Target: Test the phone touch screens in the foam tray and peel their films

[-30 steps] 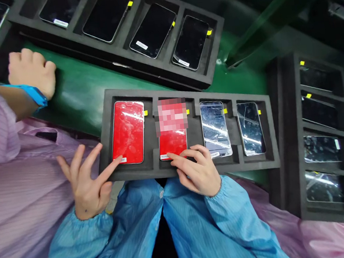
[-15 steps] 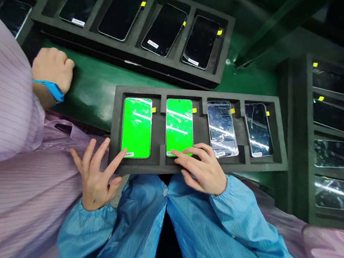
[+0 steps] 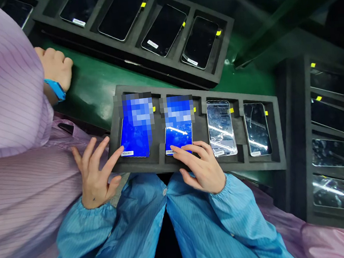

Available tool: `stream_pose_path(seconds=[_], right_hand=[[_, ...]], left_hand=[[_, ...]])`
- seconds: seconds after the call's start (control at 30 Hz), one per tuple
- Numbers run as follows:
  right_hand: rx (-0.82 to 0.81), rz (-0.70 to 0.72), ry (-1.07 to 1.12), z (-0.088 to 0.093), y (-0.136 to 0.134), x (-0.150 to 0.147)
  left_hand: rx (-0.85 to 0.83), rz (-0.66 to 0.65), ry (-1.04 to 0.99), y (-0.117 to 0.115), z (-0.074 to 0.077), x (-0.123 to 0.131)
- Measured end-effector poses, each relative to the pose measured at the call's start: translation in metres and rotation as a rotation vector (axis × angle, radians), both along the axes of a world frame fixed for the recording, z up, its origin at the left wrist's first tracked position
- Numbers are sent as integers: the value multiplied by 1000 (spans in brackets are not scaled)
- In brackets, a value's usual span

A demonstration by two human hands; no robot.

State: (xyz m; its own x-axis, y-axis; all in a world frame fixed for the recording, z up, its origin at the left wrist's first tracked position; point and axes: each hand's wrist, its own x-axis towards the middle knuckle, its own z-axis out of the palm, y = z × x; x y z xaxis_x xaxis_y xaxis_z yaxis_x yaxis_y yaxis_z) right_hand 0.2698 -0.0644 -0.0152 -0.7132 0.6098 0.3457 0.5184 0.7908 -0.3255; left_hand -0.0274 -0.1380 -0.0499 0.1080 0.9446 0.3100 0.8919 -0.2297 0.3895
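Observation:
A black foam tray lies in front of me with a phone in each compartment. My left hand is open, fingers spread, its index fingertip at the lower left corner of the leftmost phone. That screen glows blue. My right hand is open too, fingertips resting at the bottom of the second phone, also lit blue. Pixelated blur covers the upper parts of both blue screens. Right of my right hand, a third phone shows lines of text. The last phone has a dark screen.
Beyond, another foam tray holds dark phones with yellow tabs. A third tray with phones stands at the right. Another person's hand, with a blue wristband, rests on the green table at the left, beside a striped pink sleeve.
The two left phone screens have turned from green to blue. My hands have stayed nearly in place. The other person's sleeve has shifted slightly right, covering more of the wrist.

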Motion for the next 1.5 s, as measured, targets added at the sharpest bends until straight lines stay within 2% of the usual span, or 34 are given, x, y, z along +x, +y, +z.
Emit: stream_pose_path(seconds=[0.27,0.37,0.6,0.77,0.93,1.2,1.33,1.43,1.5], right_hand=[[-7,4,-38,-1,-1,1],[-22,19,-55,-1,0,0],[10,4,6,0,0,1],[-47,43,-53,-1,0,2],[-9,-9,-10,0,0,2],[-38,-66,0,3,-2,2],[-90,-247,19,14,20,9],[-87,-438,-93,18,53,12],[-77,-515,-178,16,74,9]], left_hand=[[-34,-6,6,-2,-7,-3],[-47,-9,9,-3,-6,-4],[35,-16,8,-2,-2,-3],[-22,-37,23,-1,-6,-3],[10,26,-43,-2,-4,-2],[-12,12,-18,-1,0,1],[29,-31,-57,10,5,8],[111,-71,-124,26,13,22],[134,-66,-164,38,21,37]])
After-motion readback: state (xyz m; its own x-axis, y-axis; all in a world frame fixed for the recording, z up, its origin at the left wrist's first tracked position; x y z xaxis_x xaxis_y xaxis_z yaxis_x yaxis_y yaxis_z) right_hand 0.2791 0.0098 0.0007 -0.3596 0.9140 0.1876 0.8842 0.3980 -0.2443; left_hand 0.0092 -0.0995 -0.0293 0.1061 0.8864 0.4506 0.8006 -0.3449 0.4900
